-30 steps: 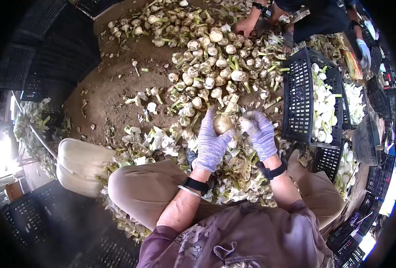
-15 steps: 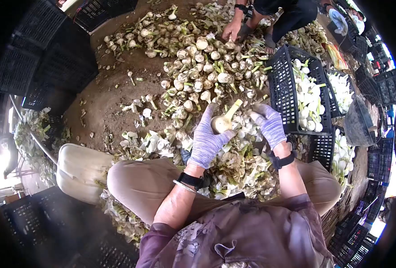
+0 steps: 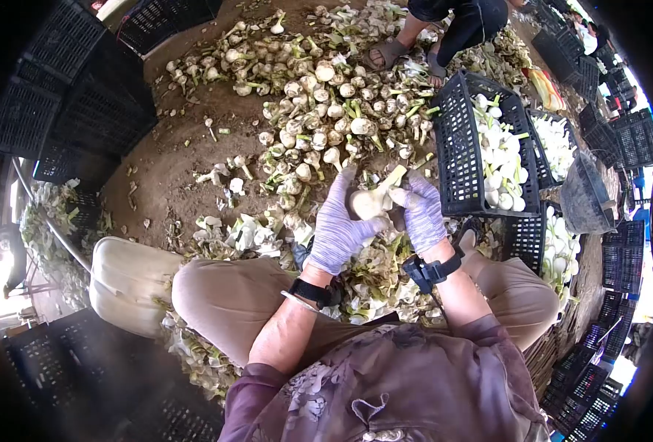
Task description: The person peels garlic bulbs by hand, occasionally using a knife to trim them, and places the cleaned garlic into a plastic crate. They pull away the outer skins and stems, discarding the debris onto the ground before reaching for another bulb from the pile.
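Note:
A garlic bulb [image 3: 369,205] with a short cut stem is held in front of me, its stem pointing up and right. My left hand [image 3: 340,225], in a purple-and-white knit glove, is closed around the bulb from the left, thumb underneath. From the other side my right hand [image 3: 424,215], gloved alike, has its thumb and fingers closed on the bulb near the base of the stem. Its fingertips are partly hidden. Just beyond my hands lies a heap of unpeeled garlic bulbs [image 3: 334,110]. Loose garlic skins [image 3: 378,276] cover the ground between my legs.
A black crate [image 3: 455,155] of cleaned white garlic stands at right, with further filled crates beside it. A dark bucket [image 3: 586,195] is farther right. At left are a pale plastic container [image 3: 129,283] and stacked black crates [image 3: 68,96]. Another person's feet [image 3: 389,53] show beyond the heap.
My right hand has moved left and come onto the garlic bulb. My left hand keeps its hold. The other person's hand has left the heap.

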The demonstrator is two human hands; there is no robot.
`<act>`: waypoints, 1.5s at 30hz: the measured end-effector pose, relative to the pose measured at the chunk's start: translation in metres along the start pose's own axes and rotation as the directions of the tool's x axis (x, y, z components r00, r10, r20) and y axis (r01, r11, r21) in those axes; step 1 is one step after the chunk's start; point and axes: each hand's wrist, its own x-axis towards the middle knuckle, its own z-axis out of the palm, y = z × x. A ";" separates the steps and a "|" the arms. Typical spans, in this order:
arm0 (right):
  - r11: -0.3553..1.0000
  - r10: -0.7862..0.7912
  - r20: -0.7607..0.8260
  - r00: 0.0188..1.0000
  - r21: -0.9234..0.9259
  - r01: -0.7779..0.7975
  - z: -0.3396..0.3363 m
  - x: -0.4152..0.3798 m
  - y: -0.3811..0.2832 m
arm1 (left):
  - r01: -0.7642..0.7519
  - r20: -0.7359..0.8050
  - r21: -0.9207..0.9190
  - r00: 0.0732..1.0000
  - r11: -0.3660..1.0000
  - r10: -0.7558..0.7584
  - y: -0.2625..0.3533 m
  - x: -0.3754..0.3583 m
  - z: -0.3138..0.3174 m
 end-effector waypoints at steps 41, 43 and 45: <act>0.950 0.149 0.020 0.989 0.274 -0.148 -0.027 0.009 0.008 | 0.274 -0.125 -0.601 0.896 0.751 -0.427 0.000 0.010 -0.012; 0.987 0.144 -0.058 0.988 0.084 -0.139 -0.046 0.021 0.019 | 0.287 -0.026 -0.572 0.930 0.768 -0.367 0.011 0.005 -0.008; 0.987 0.152 -0.190 0.970 0.080 -0.139 -0.046 0.027 0.023 | 0.328 0.066 -0.495 0.938 0.805 -0.341 0.014 -0.002 -0.008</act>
